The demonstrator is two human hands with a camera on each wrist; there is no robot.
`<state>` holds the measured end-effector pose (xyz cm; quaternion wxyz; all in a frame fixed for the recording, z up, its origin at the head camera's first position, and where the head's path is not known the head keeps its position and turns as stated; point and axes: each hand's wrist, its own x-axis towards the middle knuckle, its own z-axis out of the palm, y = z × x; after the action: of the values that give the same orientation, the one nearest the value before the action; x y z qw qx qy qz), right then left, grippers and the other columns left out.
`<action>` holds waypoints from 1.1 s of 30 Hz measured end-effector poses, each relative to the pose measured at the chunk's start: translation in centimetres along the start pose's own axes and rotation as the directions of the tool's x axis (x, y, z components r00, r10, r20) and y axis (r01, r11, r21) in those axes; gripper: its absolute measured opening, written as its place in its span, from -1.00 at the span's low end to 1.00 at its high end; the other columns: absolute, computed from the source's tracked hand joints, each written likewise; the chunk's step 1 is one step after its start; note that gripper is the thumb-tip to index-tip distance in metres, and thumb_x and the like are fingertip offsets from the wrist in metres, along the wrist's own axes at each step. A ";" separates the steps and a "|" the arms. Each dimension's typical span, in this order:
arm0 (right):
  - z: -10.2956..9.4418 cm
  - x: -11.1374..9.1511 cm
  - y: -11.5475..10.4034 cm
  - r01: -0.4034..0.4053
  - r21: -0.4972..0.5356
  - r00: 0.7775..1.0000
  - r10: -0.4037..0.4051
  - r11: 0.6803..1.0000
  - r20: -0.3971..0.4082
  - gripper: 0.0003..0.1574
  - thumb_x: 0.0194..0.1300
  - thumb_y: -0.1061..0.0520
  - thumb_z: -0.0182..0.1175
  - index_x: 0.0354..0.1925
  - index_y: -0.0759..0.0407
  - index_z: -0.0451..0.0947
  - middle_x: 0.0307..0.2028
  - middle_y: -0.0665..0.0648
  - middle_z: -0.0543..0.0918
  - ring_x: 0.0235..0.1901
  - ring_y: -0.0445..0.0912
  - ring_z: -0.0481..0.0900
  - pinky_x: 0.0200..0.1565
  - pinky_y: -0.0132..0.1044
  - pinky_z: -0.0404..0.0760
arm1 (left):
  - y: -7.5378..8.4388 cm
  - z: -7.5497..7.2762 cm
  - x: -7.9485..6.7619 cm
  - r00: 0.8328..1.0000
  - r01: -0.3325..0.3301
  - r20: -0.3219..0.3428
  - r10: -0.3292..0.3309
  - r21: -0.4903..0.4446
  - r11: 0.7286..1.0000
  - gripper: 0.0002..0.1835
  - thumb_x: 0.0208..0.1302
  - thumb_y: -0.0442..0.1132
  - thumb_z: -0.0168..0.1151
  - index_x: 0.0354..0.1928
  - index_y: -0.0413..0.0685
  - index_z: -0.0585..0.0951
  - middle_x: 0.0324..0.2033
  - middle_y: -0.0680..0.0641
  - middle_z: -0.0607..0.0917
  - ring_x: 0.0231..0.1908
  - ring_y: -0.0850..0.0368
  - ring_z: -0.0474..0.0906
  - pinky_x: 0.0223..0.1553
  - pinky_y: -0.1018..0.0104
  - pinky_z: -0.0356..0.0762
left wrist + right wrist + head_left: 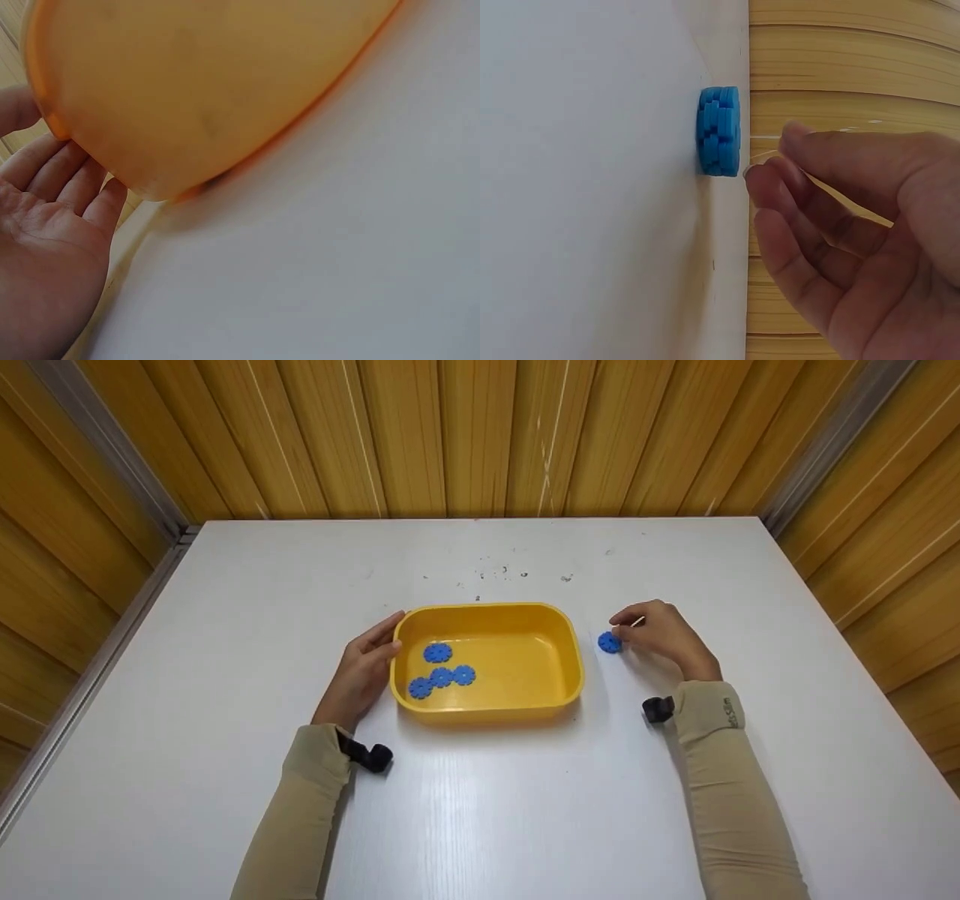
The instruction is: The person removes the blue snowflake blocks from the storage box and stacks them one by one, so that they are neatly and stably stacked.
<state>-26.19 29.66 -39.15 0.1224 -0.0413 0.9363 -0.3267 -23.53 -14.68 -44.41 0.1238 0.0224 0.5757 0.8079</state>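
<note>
A yellow plastic basin (pixel 517 679) stands on the white table. My left hand (pixel 360 679) holds its left end, thumb by the rim and the other fingers along the outer wall; the left wrist view shows that grip on the basin (pixel 217 90) too. Several blue notched plastic discs (pixel 438 653) lie on the basin's floor toward the left. Right of the basin is a short stack of similar blue discs (pixel 720 131) on the table. Close beside the stack, my right hand (pixel 664 637) has its fingers loosely bent, apart from the discs in the right wrist view and holding nothing.
The white table (pixel 487 810) reaches back to a wall of wood-patterned panels (pixel 480 442). Small dark marks (pixel 524 574) dot the tabletop behind the basin. Metal frame rails run along the corners of the side walls.
</note>
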 end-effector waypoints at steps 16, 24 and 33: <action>-0.7 0.1 -3.8 0.087 -0.040 0.996 -0.086 0.995 0.035 -0.56 0.46 0.15 0.19 0.21 0.33 0.60 0.08 0.39 0.68 0.02 0.17 0.63 0.23 0.09 0.62 | -0.3 -0.3 0.3 0.999 -0.021 0.037 0.021 0.003 1.000 -0.37 0.50 -0.44 0.01 0.57 -0.16 0.21 0.58 -0.09 0.23 0.58 0.08 0.13 0.56 0.26 0.18; -0.8 0.4 -6.9 0.162 -0.059 0.985 -0.158 0.985 0.066 -0.60 0.44 0.16 0.23 0.17 0.31 0.63 0.05 0.34 0.70 -0.01 0.13 0.65 0.16 0.03 0.68 | -0.1 -0.3 0.1 0.999 -0.034 0.027 0.034 0.002 0.999 -0.37 0.49 -0.45 0.01 0.56 -0.16 0.23 0.57 -0.08 0.26 0.58 0.10 0.15 0.55 0.27 0.19; -0.3 1.4 -10.0 0.200 -0.078 0.974 -0.190 0.977 0.123 -0.60 0.39 0.20 0.29 0.16 0.28 0.65 0.02 0.31 0.74 0.01 0.16 0.71 0.15 0.04 0.72 | -0.2 -0.2 0.3 0.999 -0.021 0.033 0.020 0.011 1.000 -0.37 0.49 -0.44 0.01 0.56 -0.12 0.24 0.57 -0.05 0.26 0.57 0.11 0.16 0.55 0.28 0.19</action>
<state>-27.60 21.80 -33.03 0.1415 -0.1574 0.9327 -0.2920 -23.82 -14.72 -44.66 0.1250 0.0424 0.5778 0.8054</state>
